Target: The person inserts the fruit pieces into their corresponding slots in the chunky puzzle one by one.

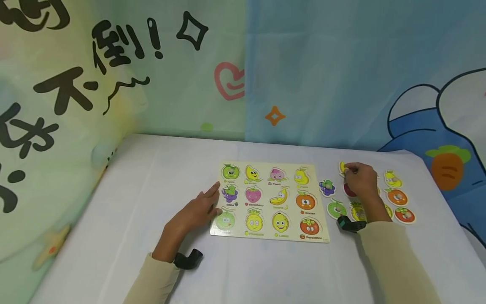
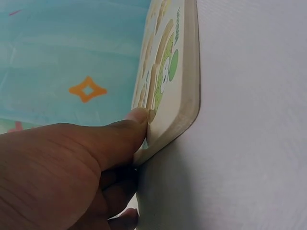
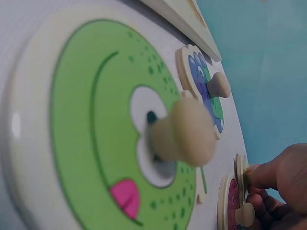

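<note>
In the middle of the head view, a fruit board (image 1: 266, 207) is lying flat on the white desk (image 1: 265, 270). Printed words are running beneath its pictures: "Grape" and "Strawberry" are showing in the middle row, "Pineapple", "Lemon" and "Persimmon" in the bottom row; the top row's words are appearing smaller, "Apple" and "Peach" among them. The left grip (image 1: 195, 211), a bare hand, is resting loosely against the board's left edge, the thumb touching its top. At the right of the frame, the right grip (image 1: 362, 179) is pinching a yellow piece (image 1: 342, 167) between thumb and finger, beyond the board's upper right corner. A red piece (image 1: 348, 190) is lying just below it, partly covered by the hand. Around them, a grape piece (image 1: 327, 188), a green piece (image 1: 336, 208), a pineapple piece (image 1: 357, 212), a pear piece (image 1: 392, 179), an orange piece (image 1: 397, 197) and a persimmon piece (image 1: 404, 215) are lying on the desk. Wooden knobs are sticking out from several pieces in the right wrist view. At the upper left, black lettering (image 1: 117, 44) is reading "不" and "倒!" on a printed cloth (image 1: 322, 63).
</note>
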Demonstrator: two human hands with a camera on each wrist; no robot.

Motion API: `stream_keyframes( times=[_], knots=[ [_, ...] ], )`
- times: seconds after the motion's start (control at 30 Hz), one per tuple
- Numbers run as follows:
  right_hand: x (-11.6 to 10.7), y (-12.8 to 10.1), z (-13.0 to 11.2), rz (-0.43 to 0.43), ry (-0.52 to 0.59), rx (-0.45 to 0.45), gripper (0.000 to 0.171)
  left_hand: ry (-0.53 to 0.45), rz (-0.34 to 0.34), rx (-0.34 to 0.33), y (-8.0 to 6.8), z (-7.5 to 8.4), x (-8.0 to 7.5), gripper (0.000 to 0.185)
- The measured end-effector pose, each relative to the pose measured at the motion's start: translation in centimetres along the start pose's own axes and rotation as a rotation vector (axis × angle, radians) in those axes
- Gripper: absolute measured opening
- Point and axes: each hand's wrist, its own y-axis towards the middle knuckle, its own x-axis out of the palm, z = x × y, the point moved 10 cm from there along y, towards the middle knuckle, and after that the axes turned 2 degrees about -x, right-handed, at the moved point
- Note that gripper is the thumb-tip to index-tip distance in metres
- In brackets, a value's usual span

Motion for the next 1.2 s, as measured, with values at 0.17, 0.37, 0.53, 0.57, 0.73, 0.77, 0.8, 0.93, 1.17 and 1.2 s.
stream_keyframes(
  times=[0.17, 0.37, 0.53, 0.57, 0.73, 0.77, 0.8, 0.93, 1.17, 1.2],
  knots=[
    [0.1, -0.6, -0.9, 0.023, 0.007, -0.023, 0.041, -0.026, -0.003, 0.001, -0.3, -0.2, 0.0, 0.065],
    [-0.6, -1.9, -3.6, 0.097, 0.088, -0.104, 0.041, -0.021, -0.008, 0.012, -0.2, -0.3, 0.0, 0.066],
    [0.0, -1.6, -4.7, 0.105, 0.170, -0.116, 0.042, -0.026, -0.020, 0.014, 0.0, -0.4, 0.1, 0.066],
    [0.4, -1.2, -4.6, 0.102, 0.175, -0.118, 0.043, -0.028, -0.020, 0.016, 0.0, -0.4, 0.1, 0.066],
    [3.2, 1.4, -3.0, 0.072, 0.180, -0.169, 0.050, -0.028, -0.026, 0.010, 0.0, -0.5, 0.1, 0.066],
    [3.8, 1.9, -2.7, 0.078, 0.173, -0.184, 0.050, -0.025, -0.030, 0.008, 0.0, -0.5, 0.1, 0.066],
    [4.3, 2.1, -2.6, 0.071, 0.174, -0.199, 0.052, -0.026, -0.030, 0.010, 0.0, -0.5, 0.1, 0.066],
    [6.0, 1.9, -3.4, 0.056, 0.211, -0.267, 0.052, -0.033, -0.031, 0.017, -0.1, -0.4, 0.0, 0.066],
    [7.0, -1.8, -8.0, -0.023, 0.278, -0.357, 0.044, -0.058, -0.034, 0.014, -0.4, -0.2, -0.2, 0.064],
    [6.9, -2.6, -8.8, -0.038, 0.286, -0.357, 0.041, -0.061, -0.033, 0.016, -0.3, -0.2, -0.2, 0.064]
  ],
)
